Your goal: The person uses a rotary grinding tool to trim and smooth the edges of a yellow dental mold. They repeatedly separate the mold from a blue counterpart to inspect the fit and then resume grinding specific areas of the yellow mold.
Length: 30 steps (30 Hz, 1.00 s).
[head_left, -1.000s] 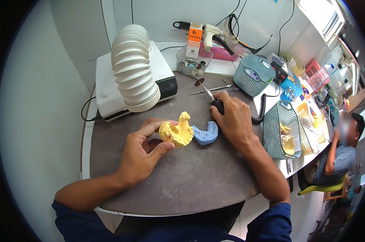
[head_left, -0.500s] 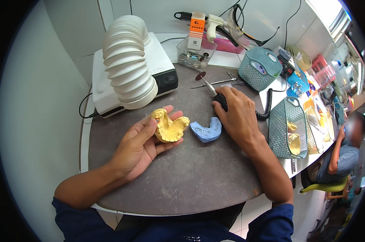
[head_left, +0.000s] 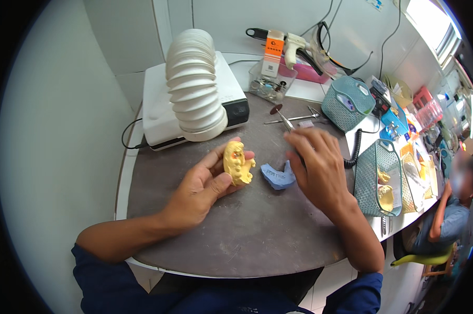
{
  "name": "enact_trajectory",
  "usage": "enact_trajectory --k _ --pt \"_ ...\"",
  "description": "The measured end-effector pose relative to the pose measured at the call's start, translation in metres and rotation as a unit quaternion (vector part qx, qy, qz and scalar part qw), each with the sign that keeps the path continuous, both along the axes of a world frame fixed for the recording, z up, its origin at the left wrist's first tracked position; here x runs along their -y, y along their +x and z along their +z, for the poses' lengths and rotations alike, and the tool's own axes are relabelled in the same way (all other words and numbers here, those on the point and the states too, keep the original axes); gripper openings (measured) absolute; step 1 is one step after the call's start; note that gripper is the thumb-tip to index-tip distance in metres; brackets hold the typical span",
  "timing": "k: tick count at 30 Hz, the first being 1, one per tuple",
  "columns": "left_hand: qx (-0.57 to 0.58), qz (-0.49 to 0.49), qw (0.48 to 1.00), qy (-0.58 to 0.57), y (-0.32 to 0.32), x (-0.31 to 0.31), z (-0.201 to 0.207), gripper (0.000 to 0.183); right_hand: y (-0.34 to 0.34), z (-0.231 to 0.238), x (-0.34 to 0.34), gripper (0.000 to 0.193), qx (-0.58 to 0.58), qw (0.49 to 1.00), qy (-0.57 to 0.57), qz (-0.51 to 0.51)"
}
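My left hand [head_left: 194,196] is closed around a yellow plaster dental cast [head_left: 239,166], held tilted above the table with its row of teeth turned toward me. A small reddish mark shows on the cast. My right hand [head_left: 321,165] has its fingers stretched out over a rotary handpiece [head_left: 285,121]. The handpiece's body is hidden under the hand; its slim metal nose and a brown cutting disc [head_left: 276,109] stick out beyond the fingers. Between my hands a blue U-shaped dental mould [head_left: 278,177] with handwriting lies on the table, partly covered by my right hand.
A white machine [head_left: 158,112] with a ribbed hose [head_left: 193,86] stands at the back left. Behind the handpiece lie a metal instrument [head_left: 291,119] and a clear box [head_left: 270,90]. Teal baskets [head_left: 347,104] line the right side; one holds yellow casts [head_left: 385,198]. A person [head_left: 438,209] sits far right.
My left hand has turned the cast from its open arch toward its teeth. My right hand's fingers have straightened off the handpiece's grip. The whole view has shifted slightly.
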State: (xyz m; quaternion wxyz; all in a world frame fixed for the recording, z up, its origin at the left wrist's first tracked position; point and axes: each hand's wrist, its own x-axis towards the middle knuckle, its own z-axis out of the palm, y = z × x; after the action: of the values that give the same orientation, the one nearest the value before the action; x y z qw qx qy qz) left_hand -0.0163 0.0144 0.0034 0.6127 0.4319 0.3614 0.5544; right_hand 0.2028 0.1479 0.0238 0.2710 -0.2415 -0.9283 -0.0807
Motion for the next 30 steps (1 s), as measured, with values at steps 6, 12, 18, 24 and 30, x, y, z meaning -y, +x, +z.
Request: enact_trajectory --k 6,12,18,24,30 --pt "-0.013 0.015 0.999 0.026 0.003 0.003 0.000 0.064 0.013 0.020 0.041 0.051 0.160 0.963 -0.200 0.085" --pt "0.009 -0.037 0.998 -0.051 -0.004 0.002 0.004 0.066 0.030 0.039 0.041 0.071 0.218 0.882 -0.396 0.133" --pt "0.020 -0.049 0.994 -0.096 -0.001 0.002 0.001 0.066 0.032 0.042 0.029 0.064 0.197 0.880 -0.417 0.114" --pt "0.032 -0.047 0.994 -0.091 0.002 0.003 0.001 0.061 0.020 0.021 0.029 0.071 -0.036 0.915 -0.392 0.093" --pt "-0.012 -0.065 0.994 -0.085 0.003 0.004 -0.001 0.064 0.012 -0.003 0.032 0.075 -0.121 0.905 -0.384 0.137"
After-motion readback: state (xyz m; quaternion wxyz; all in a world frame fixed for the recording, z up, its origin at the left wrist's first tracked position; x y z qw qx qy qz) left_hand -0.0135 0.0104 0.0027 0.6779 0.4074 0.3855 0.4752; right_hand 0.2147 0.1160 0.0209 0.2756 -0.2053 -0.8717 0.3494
